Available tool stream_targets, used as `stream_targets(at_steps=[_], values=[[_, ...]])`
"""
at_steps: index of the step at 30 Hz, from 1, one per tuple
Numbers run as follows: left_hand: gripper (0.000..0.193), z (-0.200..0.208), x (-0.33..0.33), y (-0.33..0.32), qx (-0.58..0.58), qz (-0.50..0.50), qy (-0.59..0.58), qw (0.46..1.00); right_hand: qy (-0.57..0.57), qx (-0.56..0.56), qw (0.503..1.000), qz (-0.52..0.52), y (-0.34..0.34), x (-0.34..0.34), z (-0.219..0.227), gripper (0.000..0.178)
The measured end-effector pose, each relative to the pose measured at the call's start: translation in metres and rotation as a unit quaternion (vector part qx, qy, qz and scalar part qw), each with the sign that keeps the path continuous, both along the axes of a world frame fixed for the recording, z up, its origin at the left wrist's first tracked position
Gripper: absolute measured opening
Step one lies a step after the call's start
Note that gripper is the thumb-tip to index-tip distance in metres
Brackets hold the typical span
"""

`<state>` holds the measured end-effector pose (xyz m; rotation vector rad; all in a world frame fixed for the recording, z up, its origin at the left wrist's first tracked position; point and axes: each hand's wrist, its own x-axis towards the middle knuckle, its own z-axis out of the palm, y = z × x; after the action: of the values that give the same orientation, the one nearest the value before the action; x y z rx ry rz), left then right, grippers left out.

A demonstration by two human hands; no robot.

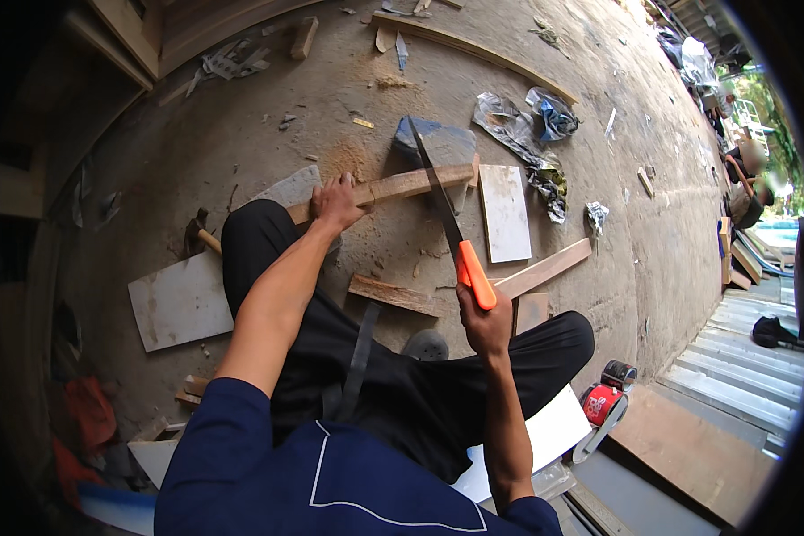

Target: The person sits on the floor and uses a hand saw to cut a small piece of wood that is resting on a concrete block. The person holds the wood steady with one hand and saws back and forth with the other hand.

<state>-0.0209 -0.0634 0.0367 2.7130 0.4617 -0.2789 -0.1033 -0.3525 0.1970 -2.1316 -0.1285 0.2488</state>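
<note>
A handsaw (476, 272) with an orange handle is held in my right hand (487, 320), the fingers closed round its grip. Its dark blade slants up and away, lying across a wooden bar (397, 186). My left hand (337, 204) presses on that bar and grips it near my left knee. Under the bar's right part sits a worn blue block (447, 138); its left part passes over a grey slab (290, 188). Whether the blade has cut into the wood, I cannot tell.
White boards (506, 214) lie beside the bar. A hammer (205, 234) rests by my left knee. Wood offcuts (391, 295), crumpled plastic (509, 121) and sawdust litter the concrete floor. Tape rolls (601, 406) stand by my right knee. People (743, 183) are at the far right.
</note>
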Motion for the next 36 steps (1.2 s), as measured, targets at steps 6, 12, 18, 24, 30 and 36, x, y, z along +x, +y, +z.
stream_targets(at_steps=[6, 12, 18, 24, 30, 36], values=[[0.078, -0.023, -0.001, 0.009, 0.032, 0.028, 0.002, 0.999, -0.046, -0.007, 0.998, 0.052, 0.013, 0.000, -0.003, 0.017], [0.079, -0.007, 0.006, 0.007, -0.076, 0.074, 0.004, 0.994, -0.029, -0.022, 0.997, 0.063, 0.016, 0.002, -0.011, 0.019], [0.049, -0.042, 0.012, 0.026, -0.192, 0.244, -0.047, 0.949, 0.014, -0.015, 0.997, 0.076, 0.027, 0.004, -0.023, 0.017], [0.040, -0.022, 0.005, 0.019, -0.120, 0.188, -0.016, 0.975, 0.030, 0.007, 0.994, 0.109, 0.035, 0.006, -0.039, 0.017], [0.045, -0.017, -0.001, 0.007, -0.116, 0.198, 0.026, 0.973, 0.037, -0.013, 0.988, 0.148, 0.057, 0.024, -0.060, 0.018], [0.044, -0.016, 0.009, 0.015, -0.161, 0.240, 0.083, 0.954, 0.046, 0.012, 0.986, 0.159, 0.059, 0.028, -0.074, 0.016]])
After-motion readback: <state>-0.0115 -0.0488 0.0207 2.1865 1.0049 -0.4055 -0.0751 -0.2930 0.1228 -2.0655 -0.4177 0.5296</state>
